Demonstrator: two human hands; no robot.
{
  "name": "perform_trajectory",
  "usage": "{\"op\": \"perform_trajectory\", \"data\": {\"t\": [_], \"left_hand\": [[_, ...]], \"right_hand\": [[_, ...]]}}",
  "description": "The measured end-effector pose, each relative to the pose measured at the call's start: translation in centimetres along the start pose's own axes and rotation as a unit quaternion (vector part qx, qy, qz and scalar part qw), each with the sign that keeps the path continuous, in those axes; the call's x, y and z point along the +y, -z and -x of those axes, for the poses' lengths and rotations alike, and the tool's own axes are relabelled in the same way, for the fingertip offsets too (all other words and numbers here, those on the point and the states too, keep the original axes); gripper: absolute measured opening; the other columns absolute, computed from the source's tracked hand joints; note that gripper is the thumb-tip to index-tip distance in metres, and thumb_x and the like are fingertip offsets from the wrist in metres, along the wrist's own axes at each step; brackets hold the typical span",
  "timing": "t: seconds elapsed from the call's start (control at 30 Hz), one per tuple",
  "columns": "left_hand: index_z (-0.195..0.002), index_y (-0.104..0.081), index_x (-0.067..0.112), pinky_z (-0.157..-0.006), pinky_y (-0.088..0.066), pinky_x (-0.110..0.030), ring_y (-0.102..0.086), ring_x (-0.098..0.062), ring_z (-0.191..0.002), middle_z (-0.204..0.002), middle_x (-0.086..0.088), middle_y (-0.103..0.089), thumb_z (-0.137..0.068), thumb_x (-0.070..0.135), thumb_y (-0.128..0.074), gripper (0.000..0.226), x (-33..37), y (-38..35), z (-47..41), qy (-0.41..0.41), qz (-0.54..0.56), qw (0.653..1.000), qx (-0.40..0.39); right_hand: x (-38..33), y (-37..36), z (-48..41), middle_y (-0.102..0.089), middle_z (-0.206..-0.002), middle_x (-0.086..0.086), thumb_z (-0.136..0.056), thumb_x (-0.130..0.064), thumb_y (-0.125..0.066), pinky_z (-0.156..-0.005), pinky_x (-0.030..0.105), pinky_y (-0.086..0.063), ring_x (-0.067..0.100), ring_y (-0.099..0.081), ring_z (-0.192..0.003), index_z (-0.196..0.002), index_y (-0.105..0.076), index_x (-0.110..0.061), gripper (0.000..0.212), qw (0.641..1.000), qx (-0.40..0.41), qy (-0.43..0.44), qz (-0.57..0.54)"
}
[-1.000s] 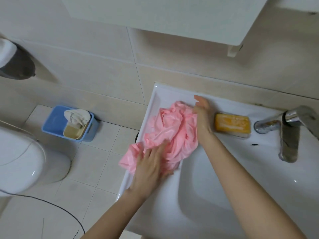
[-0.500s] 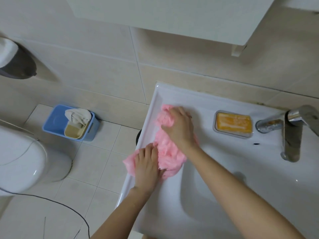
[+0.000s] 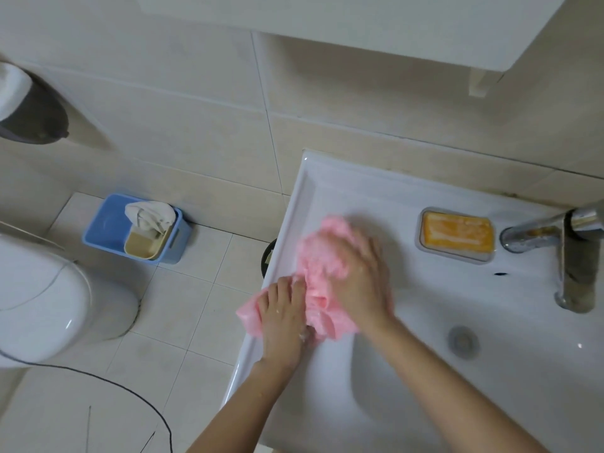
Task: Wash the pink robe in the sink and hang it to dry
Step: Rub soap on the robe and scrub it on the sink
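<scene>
Head view looks down on the white sink point(image 3: 425, 380), and the pink robe point(image 3: 322, 253) lies bunched on the flat ledge along the sink's left rim, outside the bowl. The robe's long axis runs along that rim, from the sink's back-left corner toward its front-left. The near end points at the person, and a corner of it spills over the sink's left rim. The right hand point(image 3: 362, 276) covers the far part of the bunch on the side facing the bowl. It is blurred, so it cannot be told whether its fingers clutch the cloth or only press it. The left hand point(image 3: 282, 310) lies flat with straight fingers on the near end at the sink's left rim, pinning it down. The robe thus sits directly under both hands, the left nearer its overhanging corner. A scrubbing stroke would likely run along that rim-parallel axis, while the bowl and its drain point(image 3: 463, 341) lie to the robe's right.
</scene>
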State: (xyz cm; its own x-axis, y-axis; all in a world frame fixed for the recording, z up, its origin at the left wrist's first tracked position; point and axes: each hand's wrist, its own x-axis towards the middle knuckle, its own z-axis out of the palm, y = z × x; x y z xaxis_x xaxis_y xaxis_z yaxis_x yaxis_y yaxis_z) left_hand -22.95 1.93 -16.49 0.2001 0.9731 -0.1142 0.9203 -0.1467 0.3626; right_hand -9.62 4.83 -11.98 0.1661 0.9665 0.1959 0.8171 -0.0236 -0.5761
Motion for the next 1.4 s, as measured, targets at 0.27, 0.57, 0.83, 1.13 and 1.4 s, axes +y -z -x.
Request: {"op": "perform_trajectory", "data": {"t": [0.27,0.57,0.83,1.13,1.4], "left_hand": [[-0.107,-0.048,0.007,-0.067,-0.025,-0.033,-0.050,-0.026,-0.073,-0.089,-0.009,-0.057,-0.061,0.050,-0.057,0.064,-0.1,-0.3,-0.7,-0.027,0.014,0.999,0.013],[-0.091,-0.057,0.004,-0.067,-0.028,-0.033,-0.046,-0.030,-0.075,-0.081,-0.013,-0.051,-0.060,0.041,-0.061,0.049,-0.3,-0.8,-0.8,-0.007,0.045,0.999,-0.005],[-0.095,-0.057,0.000,-0.065,-0.026,-0.031,-0.047,-0.027,-0.069,-0.082,-0.009,-0.050,-0.058,0.046,-0.058,0.060,0.3,-0.8,-0.8,-0.045,0.005,0.998,0.050],[-0.096,-0.056,-0.003,-0.062,-0.022,-0.031,-0.050,-0.027,-0.061,-0.078,-0.012,-0.051,-0.056,0.034,-0.069,0.056,0.2,-1.3,-1.0,-0.060,0.000,0.997,0.057],[-0.094,-0.056,0.005,-0.067,-0.018,-0.024,-0.048,-0.024,-0.065,-0.073,-0.006,-0.047,-0.064,0.031,-0.044,0.042,0.4,-0.5,-0.8,-0.065,0.043,0.995,0.068]], "right_hand": [[3.4,-5.0,-10.4,-0.059,-0.125,0.000,-0.079,-0.040,-0.065,-0.098,0.030,-0.026,0.026,-0.049,-0.117,-0.122,-0.061,-0.026,0.046,0.992,-0.059,-0.084,0.074],[1.5,-3.9,-0.9,-0.069,-0.094,0.003,-0.057,-0.033,-0.072,-0.081,0.037,-0.032,0.029,-0.064,-0.086,-0.088,-0.071,-0.020,0.034,0.996,-0.020,0.018,0.084],[0.1,-0.6,-3.9,-0.060,-0.122,-0.001,-0.070,-0.017,-0.055,-0.094,0.032,-0.039,0.021,-0.055,-0.105,-0.124,-0.056,-0.026,0.055,0.997,-0.022,-0.069,-0.040],[3.0,-4.7,-12.5,-0.054,-0.124,0.006,-0.076,-0.018,-0.057,-0.102,0.034,-0.028,0.028,-0.046,-0.117,-0.117,-0.060,-0.020,0.042,0.982,-0.108,-0.089,0.130],[2.5,-2.3,1.4,-0.057,-0.099,0.004,-0.059,-0.035,-0.048,-0.081,0.037,-0.035,0.027,-0.054,-0.091,-0.096,-0.053,-0.022,0.040,0.991,-0.027,0.086,0.095]]}}
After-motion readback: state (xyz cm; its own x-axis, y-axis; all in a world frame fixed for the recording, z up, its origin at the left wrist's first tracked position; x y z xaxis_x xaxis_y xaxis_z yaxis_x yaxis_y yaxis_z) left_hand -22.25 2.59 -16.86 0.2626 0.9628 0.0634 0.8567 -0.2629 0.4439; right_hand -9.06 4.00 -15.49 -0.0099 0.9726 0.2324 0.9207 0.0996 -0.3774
